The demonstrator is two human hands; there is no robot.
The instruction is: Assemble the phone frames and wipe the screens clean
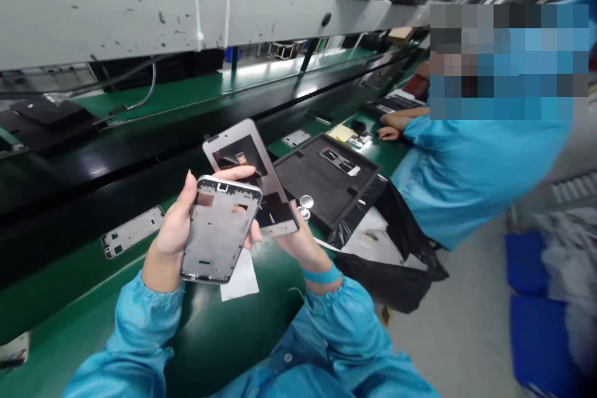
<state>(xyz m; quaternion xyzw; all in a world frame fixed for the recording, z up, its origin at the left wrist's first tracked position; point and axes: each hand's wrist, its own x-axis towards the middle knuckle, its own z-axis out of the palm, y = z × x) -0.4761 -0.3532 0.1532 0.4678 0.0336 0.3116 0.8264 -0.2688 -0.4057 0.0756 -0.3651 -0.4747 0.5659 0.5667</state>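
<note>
My left hand (170, 233) grips a silver phone frame (219, 230) from the left side, thumb up along its edge and fingers wrapped behind. My right hand (298, 242) holds a second silver phone frame (252, 177) from below, tilted up and lying behind the first. Both frames hang above the green bench (69, 298). A white paper slip (240, 277) lies on the bench under my hands.
A third frame (133, 231) lies flat on the bench to the left. A black foam tray (326, 180) with a small part stands to the right, above a black bag (396, 261). A person in a blue coat (466, 168) works at the right. A black conveyor belt (140, 155) runs behind.
</note>
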